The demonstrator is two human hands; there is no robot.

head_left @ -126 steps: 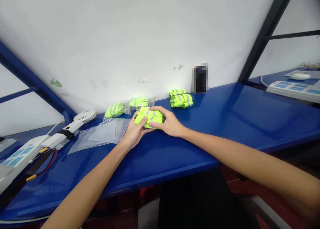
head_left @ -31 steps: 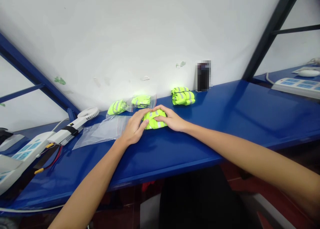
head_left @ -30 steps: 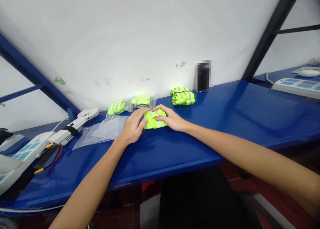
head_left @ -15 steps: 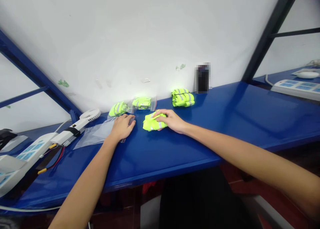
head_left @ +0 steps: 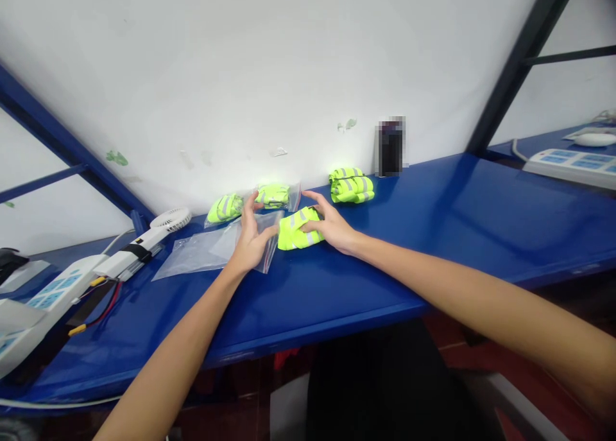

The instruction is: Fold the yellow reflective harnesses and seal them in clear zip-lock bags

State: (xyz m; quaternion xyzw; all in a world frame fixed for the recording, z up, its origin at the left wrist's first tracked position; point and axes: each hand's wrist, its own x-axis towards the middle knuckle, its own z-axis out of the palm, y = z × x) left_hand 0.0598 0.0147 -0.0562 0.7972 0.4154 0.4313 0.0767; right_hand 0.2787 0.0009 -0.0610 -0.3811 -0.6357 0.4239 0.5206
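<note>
My right hand [head_left: 334, 228] grips the right end of a folded neon-yellow reflective vest [head_left: 293, 233] with silver stripes, its thumb in front and its index finger stretched out above. My left hand [head_left: 250, 239] has thumb and fingers spread apart, with the thumb tip close to the vest's left end; whether it touches cannot be told. Under this hand lies a clear zip bag [head_left: 192, 255], flat on the table, its red-lined edge beside the vest. Behind the hands, two more yellow vests, one at the left [head_left: 225, 208] and one in the middle [head_left: 273, 196], sit in clear bags.
Another folded vest [head_left: 351, 185] lies unbagged near the wall, beside a pixelated dark object [head_left: 391, 148]. A white handheld fan [head_left: 144, 242], loose wires [head_left: 108, 309] and a power strip [head_left: 52, 300] occupy the left of the blue table [head_left: 308, 306]. Its front edge is close to my forearms.
My left hand has slid right and spread its fingers, and the zip bag has shifted right with it. My right hand keeps hold of the vest, its index finger now lifted.
</note>
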